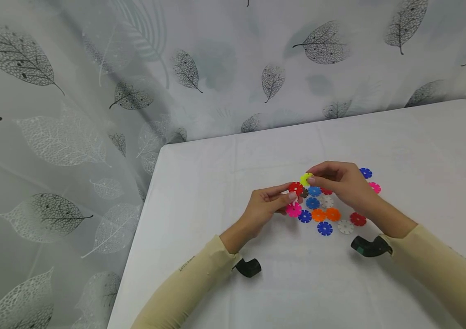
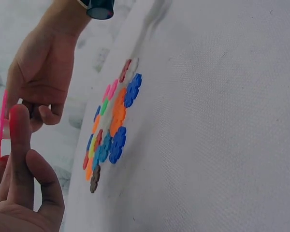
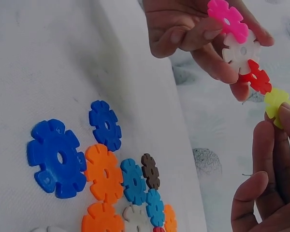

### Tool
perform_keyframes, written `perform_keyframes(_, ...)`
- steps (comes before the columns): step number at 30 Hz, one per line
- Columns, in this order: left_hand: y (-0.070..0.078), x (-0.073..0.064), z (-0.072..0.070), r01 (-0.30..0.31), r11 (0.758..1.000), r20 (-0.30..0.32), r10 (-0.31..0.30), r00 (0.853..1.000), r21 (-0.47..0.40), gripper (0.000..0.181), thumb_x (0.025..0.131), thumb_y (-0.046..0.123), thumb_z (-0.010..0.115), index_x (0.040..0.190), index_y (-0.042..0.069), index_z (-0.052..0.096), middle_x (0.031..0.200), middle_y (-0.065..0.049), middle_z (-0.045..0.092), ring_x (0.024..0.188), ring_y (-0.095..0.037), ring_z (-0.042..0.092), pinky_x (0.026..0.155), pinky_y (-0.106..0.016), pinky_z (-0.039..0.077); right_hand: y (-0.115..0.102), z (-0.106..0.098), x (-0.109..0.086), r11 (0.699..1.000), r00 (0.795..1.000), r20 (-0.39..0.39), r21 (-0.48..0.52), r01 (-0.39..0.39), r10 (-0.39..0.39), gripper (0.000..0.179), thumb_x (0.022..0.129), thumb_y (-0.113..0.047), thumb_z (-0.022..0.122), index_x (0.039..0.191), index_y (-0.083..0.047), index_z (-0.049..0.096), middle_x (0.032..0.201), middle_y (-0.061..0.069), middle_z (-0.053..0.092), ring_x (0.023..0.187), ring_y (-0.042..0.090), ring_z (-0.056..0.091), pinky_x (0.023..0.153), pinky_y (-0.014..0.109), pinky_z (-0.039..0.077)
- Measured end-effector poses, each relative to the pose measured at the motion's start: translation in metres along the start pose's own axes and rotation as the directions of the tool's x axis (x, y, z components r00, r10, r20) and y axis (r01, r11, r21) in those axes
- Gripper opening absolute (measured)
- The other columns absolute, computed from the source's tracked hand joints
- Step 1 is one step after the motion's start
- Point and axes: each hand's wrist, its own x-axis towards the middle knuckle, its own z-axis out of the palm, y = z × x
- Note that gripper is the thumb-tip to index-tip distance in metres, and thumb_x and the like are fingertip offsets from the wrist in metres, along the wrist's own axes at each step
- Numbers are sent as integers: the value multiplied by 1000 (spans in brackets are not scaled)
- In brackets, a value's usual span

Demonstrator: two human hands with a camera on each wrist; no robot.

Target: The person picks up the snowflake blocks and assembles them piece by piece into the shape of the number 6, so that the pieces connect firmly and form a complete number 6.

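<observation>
In the head view, beside a cluster of multicoloured, notched round plastic discs (image 1: 318,216) on the white worktop (image 1: 216,173), the left grip (image 1: 262,205) pinches a strip (image 1: 293,185) of more discs, the right grip (image 1: 346,185) a yellow disc (image 1: 304,179). The left wrist view shows the strip edge-on, apart from the cluster. In the right wrist view, the strip's pink disc (image 3: 236,29), white disc (image 3: 233,57) and red disc (image 3: 261,82) look joined, the yellow disc's seating is unclear, and the cluster seems yet unused.

A pale grey curtain (image 1: 225,103) printed with veined leaves (image 1: 326,44) hangs behind and left of a white table (image 1: 204,178) under soft light.
</observation>
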Motion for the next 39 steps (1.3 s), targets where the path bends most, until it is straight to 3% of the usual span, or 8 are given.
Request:
perform_keyframes(11, -1, 1, -1, -28, 1000, 30, 27, 999, 14, 39, 99, 21, 68, 137, 12, 65, 108, -6, 76, 91, -17, 71, 87, -34, 57, -3, 3, -2, 1000, 1000, -7, 15, 18, -18, 29, 97, -23, 71, 117, -3, 70, 107, 12, 73, 93, 9, 71, 81, 20, 55)
perform_keyframes(16, -3, 1, -3, -78, 996, 77, 75, 994, 37, 40, 100, 17, 67, 139, 11, 63, 111, -9, 75, 97, -19, 72, 93, -39, 55, -1, 7, -4, 989, 989, -50, -56, 133, -136, 19, 96, -15, 72, 112, -4, 74, 102, 10, 74, 88, 7, 70, 77, 18, 55)
perform_keyframes(20, -2, 1, -5, -81, 996, 95, 76, 993, 46, 39, 100, 17, 67, 137, 10, 64, 109, -9, 76, 95, -19, 72, 92, -38, 55, -1, 11, -5, 966, 969, -80, -134, 223, -235, 16, 93, -8, 75, 108, -7, 76, 96, 5, 73, 83, 9, 66, 71, 17, 54)
perform_keyframes(23, -1, 1, -7, -82, 996, 109, 77, 991, 42, 36, 99, 15, 67, 135, 8, 66, 107, -10, 76, 95, -19, 72, 89, -35, 56, -1, 12, -6, 956, 960, -71, -140, 259, -271, 16, 91, -4, 76, 106, -7, 77, 94, 3, 72, 81, 14, 65, 69, 18, 54)
perform_keyframes(27, 0, 1, -7, -75, 996, 118, 70, 991, 38, 35, 100, 15, 66, 133, 6, 67, 104, -11, 76, 94, -19, 72, 87, -33, 57, 0, 12, -7, 961, 962, -61, -99, 258, -265, 14, 90, -3, 76, 103, -8, 77, 92, 1, 73, 79, 20, 66, 67, 22, 55)
perform_keyframes(33, -1, 2, -9, -61, 997, 122, 56, 991, 36, 34, 100, 17, 67, 131, 6, 69, 104, -10, 76, 93, -19, 72, 85, -34, 58, 3, 14, -6, 970, 969, -56, -55, 236, -239, 12, 91, -3, 75, 103, -6, 77, 96, 5, 74, 84, 16, 69, 71, 22, 56)
perform_keyframes(39, -1, 1, -11, -21, 997, 124, 11, 992, 78, 37, 95, 18, 73, 132, 11, 69, 106, -2, 76, 95, -17, 73, 88, -33, 56, 7, 16, -6, 971, 977, -1, -107, 214, -215, 14, 92, -9, 75, 106, -13, 79, 98, -1, 71, 91, 15, 64, 71, 22, 55)
